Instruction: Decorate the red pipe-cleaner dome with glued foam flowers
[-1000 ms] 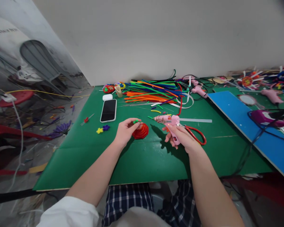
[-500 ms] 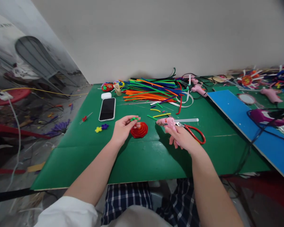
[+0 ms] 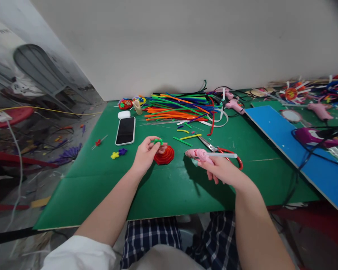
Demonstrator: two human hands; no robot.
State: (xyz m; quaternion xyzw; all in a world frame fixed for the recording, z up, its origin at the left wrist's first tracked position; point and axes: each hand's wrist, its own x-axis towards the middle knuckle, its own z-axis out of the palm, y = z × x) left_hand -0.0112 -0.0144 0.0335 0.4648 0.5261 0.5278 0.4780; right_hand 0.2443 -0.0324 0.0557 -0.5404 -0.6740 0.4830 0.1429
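My left hand (image 3: 145,154) pinches a small green pipe-cleaner piece (image 3: 158,141) just above a red coiled pipe-cleaner disc (image 3: 164,155) lying on the green table (image 3: 163,187). My right hand (image 3: 222,169) grips a pink glue gun (image 3: 199,154) with a clear glue stick poking out of its back, its nozzle aimed left toward the disc. Red-handled scissors (image 3: 224,152) lie on the table just behind the gun.
A phone (image 3: 125,130) and a white earbud case (image 3: 124,114) lie at the back left, with small yellow and purple flowers (image 3: 118,153) nearer. A heap of coloured pipe cleaners (image 3: 183,105) fills the back. A blue board (image 3: 293,142), more glue guns and cables sit right.
My right hand has lifted the glue gun off the scissors and swung it down and left, level with the red disc. My left hand has stayed by the disc with the green piece.
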